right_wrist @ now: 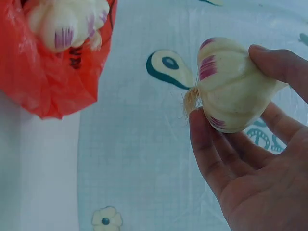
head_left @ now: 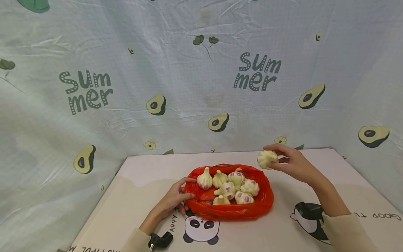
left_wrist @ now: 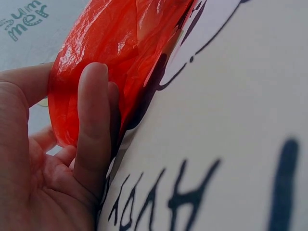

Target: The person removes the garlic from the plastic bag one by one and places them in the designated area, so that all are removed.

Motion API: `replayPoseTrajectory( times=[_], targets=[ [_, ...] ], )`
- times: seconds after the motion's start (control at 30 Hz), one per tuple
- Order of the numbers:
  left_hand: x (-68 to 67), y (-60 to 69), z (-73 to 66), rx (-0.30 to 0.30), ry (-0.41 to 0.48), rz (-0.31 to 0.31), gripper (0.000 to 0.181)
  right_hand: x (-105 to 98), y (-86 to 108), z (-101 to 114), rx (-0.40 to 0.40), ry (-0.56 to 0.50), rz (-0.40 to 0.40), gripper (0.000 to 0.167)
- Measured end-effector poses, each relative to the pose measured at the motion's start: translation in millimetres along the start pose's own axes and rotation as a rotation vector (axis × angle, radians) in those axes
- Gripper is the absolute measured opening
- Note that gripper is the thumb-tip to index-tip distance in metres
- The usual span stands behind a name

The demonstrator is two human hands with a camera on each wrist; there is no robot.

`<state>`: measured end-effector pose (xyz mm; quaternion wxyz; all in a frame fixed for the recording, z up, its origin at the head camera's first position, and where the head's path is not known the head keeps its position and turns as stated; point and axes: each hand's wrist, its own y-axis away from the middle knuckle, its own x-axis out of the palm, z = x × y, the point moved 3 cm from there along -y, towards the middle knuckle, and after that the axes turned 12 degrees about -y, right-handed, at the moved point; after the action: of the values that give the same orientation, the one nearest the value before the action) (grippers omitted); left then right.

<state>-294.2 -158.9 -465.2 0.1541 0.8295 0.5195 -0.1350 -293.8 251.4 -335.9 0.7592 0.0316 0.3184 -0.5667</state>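
My right hand [head_left: 294, 163] holds a garlic bulb [head_left: 267, 160] above the table, to the right of and behind a red plastic bag [head_left: 233, 212]. In the right wrist view the thumb and fingers grip this bulb [right_wrist: 233, 89], whose purple streaks and root tuft show. Several more garlic bulbs [head_left: 204, 179] lie inside the bag, its mouth spread wide with the rim rolled. At the bag's left side my left hand [head_left: 170, 198] grips the rim, fingers on both sides of the red plastic [left_wrist: 130, 48] in the left wrist view.
A pale table [head_left: 138, 182] with printed cartoons and lettering bears the bag. Behind and beside it hangs a light cloth [head_left: 182, 73] printed with avocados and words. A dark wrist strap [head_left: 160, 240] shows below my left hand.
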Motion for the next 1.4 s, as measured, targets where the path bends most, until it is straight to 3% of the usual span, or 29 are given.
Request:
replayPoseTrajectory(
  times=[0.73, 1.03, 1.4],
  targets=[
    [-0.5, 0.5, 0.7, 0.001, -0.012, 0.0, 0.057, -34.5, 2.5, -45.2, 0.173, 0.047, -0.02, 0.053],
    [0.3, -0.5, 1.1, -0.007, -0.002, 0.004, 0.057, -35.0, 3.4, -72.4, 0.255, 0.055, -0.034, 0.058],
    [0.8, -0.4, 1.4, 0.003, -0.018, -0.007, 0.054, -30.9, -9.0, -98.0, 0.278, 0.069, 0.004, 0.058]
  ],
)
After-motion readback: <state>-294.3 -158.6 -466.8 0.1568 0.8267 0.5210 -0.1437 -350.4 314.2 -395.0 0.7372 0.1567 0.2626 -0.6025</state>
